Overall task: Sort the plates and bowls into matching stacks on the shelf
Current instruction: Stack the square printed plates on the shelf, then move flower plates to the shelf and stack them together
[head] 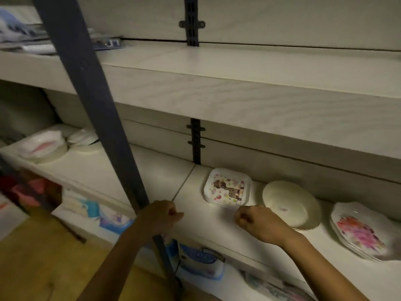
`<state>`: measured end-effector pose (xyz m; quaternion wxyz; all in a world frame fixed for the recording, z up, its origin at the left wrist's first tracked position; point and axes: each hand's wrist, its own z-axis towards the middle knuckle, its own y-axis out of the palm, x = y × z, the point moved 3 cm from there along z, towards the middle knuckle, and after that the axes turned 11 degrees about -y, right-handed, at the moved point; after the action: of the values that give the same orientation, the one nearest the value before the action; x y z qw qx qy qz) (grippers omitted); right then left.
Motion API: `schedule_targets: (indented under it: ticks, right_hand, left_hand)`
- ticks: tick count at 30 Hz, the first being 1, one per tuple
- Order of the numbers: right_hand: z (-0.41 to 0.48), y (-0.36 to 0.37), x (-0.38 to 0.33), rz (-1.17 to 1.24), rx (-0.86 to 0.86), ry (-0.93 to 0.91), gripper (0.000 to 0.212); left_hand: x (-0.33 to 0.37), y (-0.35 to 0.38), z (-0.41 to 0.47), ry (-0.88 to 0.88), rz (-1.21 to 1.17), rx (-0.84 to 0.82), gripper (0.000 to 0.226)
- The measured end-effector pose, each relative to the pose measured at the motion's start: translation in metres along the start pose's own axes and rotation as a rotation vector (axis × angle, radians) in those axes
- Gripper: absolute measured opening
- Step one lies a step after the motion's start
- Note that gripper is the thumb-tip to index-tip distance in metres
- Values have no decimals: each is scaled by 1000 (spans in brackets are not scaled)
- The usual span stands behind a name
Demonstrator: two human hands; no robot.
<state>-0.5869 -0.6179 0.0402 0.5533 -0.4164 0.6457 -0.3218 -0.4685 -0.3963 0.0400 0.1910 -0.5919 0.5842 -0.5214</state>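
- Head view looks down at a white shelf (152, 177) with both forearms reaching in from the bottom edge.
- Left hand (159, 217) is curled into a loose fist over the front part of the shelf, just beside a dark slanted post (91, 101); nothing shows between its fingers.
- Right hand (253, 220) is also clenched, knuckles toward the shelf's back, and it holds nothing that can be seen.
- Right hand sits in front of the gap between the square plates (227, 187) and the round bowl (290, 203), close to both; whether it touches either one cannot be told.
- Square plates form a low stack with a printed pattern of small flowers and a brown figure on the top one.
- Round bowl is cream, lies just right of the square plates, and seems to rest on more of its kind, though the count is unclear.
- Flowered plates (360, 233) form a third stack at the far right, white with a pink and red bloom print.
- At the shelf's far left, well apart from these stacks, lies a pile of white dishes (43, 146), blurred, with a pink mark on one.
- Upper shelf (238, 83) carries blurred blue and white packages (28, 35) at its left end.
- Below the main shelf, packaged goods (199, 263) with blue print lie in a row.
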Motion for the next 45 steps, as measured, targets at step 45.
schedule_targets:
  ticks: [45]
  right_hand:
    - [380,78,-351,-225,-15,-181,34]
  left_hand:
    - [-424,-261,86,-130,63,410,24]
